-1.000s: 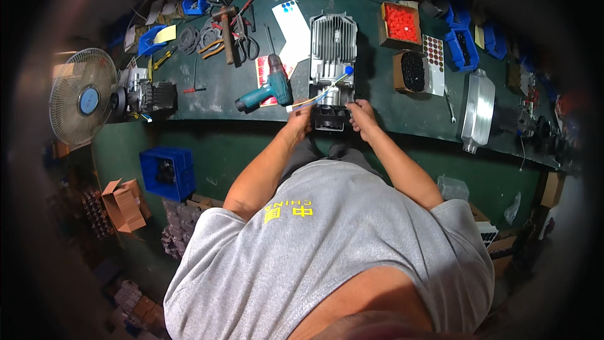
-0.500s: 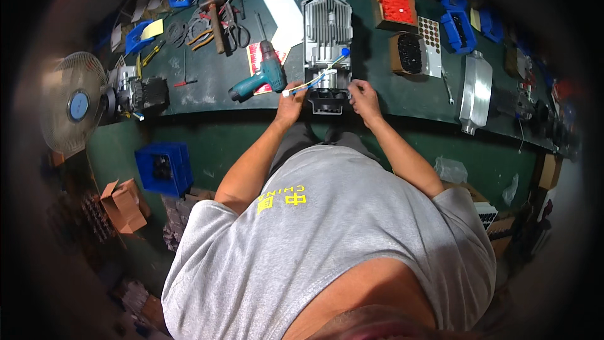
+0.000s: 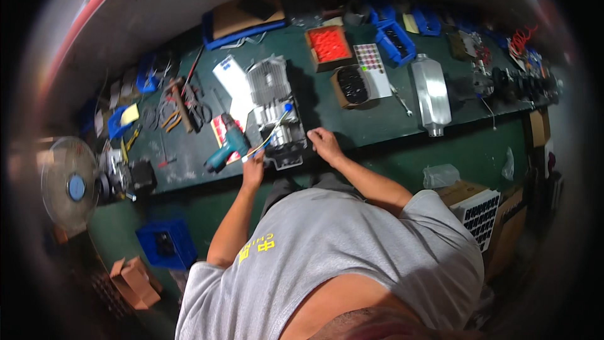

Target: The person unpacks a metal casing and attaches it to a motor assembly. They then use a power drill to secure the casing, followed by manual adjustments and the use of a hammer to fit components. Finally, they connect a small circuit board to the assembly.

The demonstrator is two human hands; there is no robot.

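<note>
In the head view, two bare hands are at one finned metal unit (image 3: 269,112), which lies on the green workbench (image 3: 352,127) in front of the person, its near end by the bench edge. The left hand (image 3: 253,171) is at that end's left corner, fingers bent beside a bundle of wires (image 3: 269,137) that carries one blue cap (image 3: 288,107); whether it grips them I cannot tell. The right hand (image 3: 326,146) is partly curled just beside the unit's right side; I cannot tell whether anything is in its fingers. One teal drill (image 3: 233,142) lies left of the unit, with one hammer (image 3: 180,108) farther left. To the right are two open cardboard boxes, one of red pieces (image 3: 328,45) and one of black pieces (image 3: 353,85), then one wrench (image 3: 401,101) and one silver canister (image 3: 431,97). One fan (image 3: 74,179) stands at far left.
</note>
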